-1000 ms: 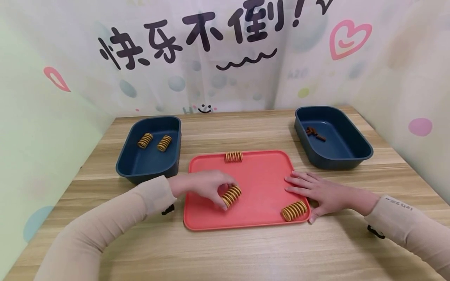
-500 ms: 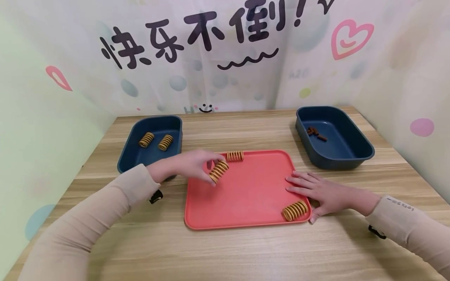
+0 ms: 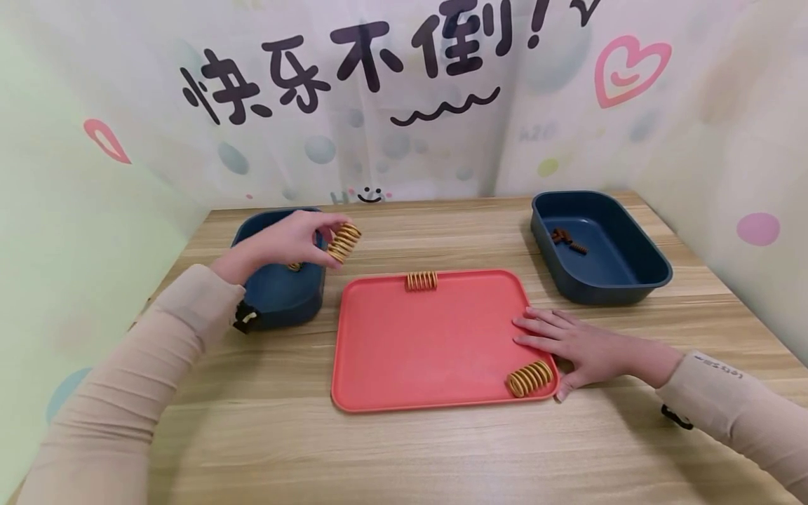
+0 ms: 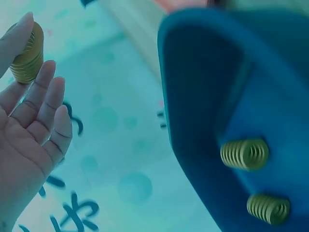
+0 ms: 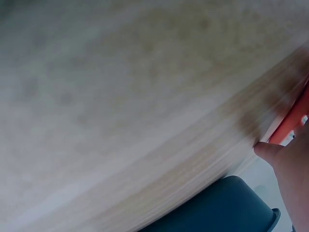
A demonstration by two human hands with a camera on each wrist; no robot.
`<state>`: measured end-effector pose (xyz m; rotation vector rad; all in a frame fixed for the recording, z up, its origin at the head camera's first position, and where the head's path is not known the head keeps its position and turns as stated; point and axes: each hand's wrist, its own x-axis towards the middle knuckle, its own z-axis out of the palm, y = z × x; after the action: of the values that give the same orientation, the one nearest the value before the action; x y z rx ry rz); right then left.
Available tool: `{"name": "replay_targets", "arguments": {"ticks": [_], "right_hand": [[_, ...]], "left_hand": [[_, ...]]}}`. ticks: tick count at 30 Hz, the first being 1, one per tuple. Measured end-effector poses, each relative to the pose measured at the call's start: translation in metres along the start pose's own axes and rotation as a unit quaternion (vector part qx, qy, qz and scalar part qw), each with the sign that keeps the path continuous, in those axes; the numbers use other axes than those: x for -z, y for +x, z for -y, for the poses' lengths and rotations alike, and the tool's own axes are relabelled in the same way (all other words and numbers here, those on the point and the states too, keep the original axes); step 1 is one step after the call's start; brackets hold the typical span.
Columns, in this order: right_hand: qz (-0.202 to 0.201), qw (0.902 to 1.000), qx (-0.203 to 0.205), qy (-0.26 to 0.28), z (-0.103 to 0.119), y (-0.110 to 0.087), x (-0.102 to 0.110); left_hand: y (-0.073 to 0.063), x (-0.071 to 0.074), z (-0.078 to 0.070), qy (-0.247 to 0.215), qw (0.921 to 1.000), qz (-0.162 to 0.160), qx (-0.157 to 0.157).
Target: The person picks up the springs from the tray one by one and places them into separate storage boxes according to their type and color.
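Observation:
My left hand (image 3: 287,240) pinches a gold coil spring (image 3: 344,243) between thumb and fingers, raised by the right rim of the left blue bin (image 3: 284,305). In the left wrist view the pinched spring (image 4: 28,55) shows at upper left, and two more gold springs (image 4: 245,154) lie inside the bin; the hand mostly covers them in the head view. On the red tray (image 3: 429,344) one gold spring (image 3: 421,281) lies at the far edge and another gold spring (image 3: 529,379) in the near right corner. My right hand (image 3: 583,347) rests with spread fingers on the tray's right edge.
A second blue bin (image 3: 606,273) stands at the back right, holding several small dark brown springs (image 3: 562,237). All of it sits on a wood-grain table (image 3: 404,456), with a printed curtain (image 3: 442,140) behind and at the sides.
My left hand has lifted the gold spring off the middle of the tray and carried it left and away from me to the left bin. The right hand stays put.

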<state>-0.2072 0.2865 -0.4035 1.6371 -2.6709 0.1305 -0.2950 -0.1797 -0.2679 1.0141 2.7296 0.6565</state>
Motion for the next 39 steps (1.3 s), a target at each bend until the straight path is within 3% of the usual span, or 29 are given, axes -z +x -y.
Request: {"name": "replay_targets", "arguments": {"ticks": [7, 16, 27, 39], "right_hand": [[0.007, 0.9999, -0.007, 0.001, 0.000, -0.001, 0.000], [0.017, 0.9997, -0.013, 0.011, 0.001, -0.001, 0.001], [0.018, 0.9996, -0.016, 0.016, 0.001, -0.001, 0.001], [0.022, 0.9995, -0.020, 0.014, 0.001, -0.001, 0.002]], "left_hand": [[-0.003, 0.020, 0.026, -0.002, 0.9982, -0.032, 0.051], [-0.006, 0.031, 0.044, -0.028, 0.9931, -0.036, 0.108], [-0.003, 0.033, 0.067, -0.059, 0.9886, -0.023, 0.137], [-0.006, 0.028, 0.090, -0.051, 0.9868, -0.013, 0.153]]}}
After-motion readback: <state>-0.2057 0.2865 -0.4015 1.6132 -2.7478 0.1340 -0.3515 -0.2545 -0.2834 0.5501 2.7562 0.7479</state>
